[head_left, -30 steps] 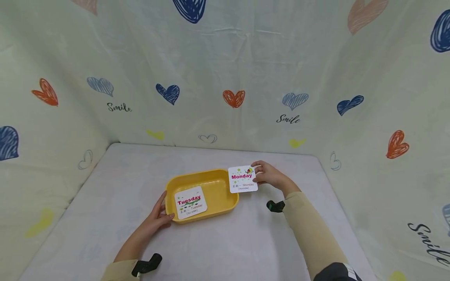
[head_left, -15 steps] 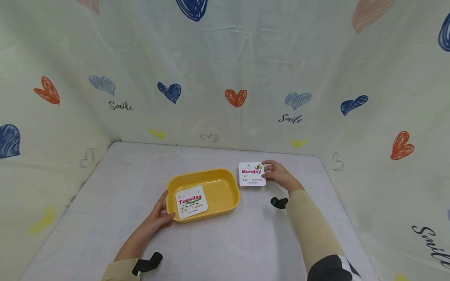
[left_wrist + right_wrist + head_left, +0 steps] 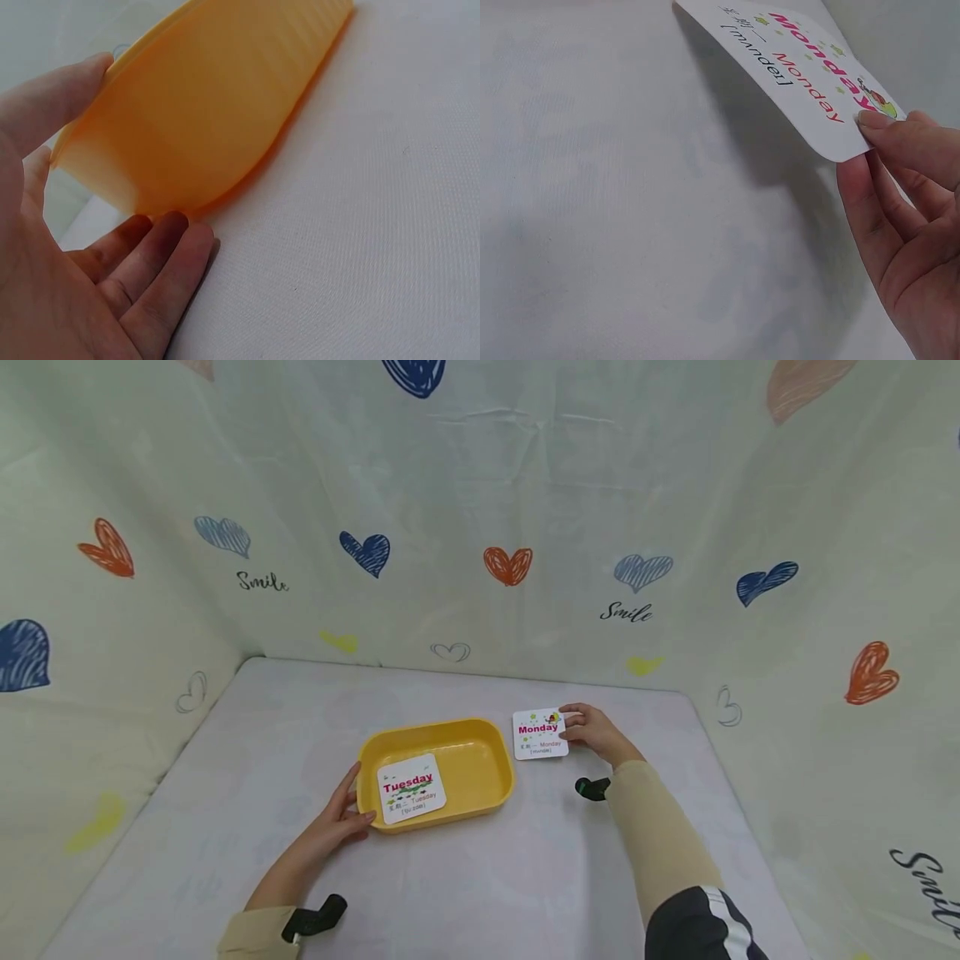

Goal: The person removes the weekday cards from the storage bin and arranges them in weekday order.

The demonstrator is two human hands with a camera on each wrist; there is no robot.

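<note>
A yellow plastic tray (image 3: pixel 480 777) stands on the white table, with a white "Tuesday" flashcard (image 3: pixel 411 788) lying in its left half. My left hand (image 3: pixel 335 821) holds the tray's left end. In the left wrist view, thumb and index finger touch the rim while the other fingers lie against the lower outer wall. To the tray's right, my right hand (image 3: pixel 595 733) pinches the right edge of a white "Monday" flashcard (image 3: pixel 536 735), thumb on top and fingers beneath. The right wrist view shows this card (image 3: pixel 780 60) tilted, its near edge lifted off the table above its shadow.
A white cloth covers the table (image 3: pixel 480 885). Behind and at both sides hangs a pale curtain (image 3: pixel 435 477) printed with hearts and "Smile". Black wrist mounts (image 3: pixel 315 918) sit at both cuffs.
My right hand has carried the Monday card from over the tray's right rim to the table area right of it, then nearly stopped. The left hand stays at the tray; the head view shifts slightly.
</note>
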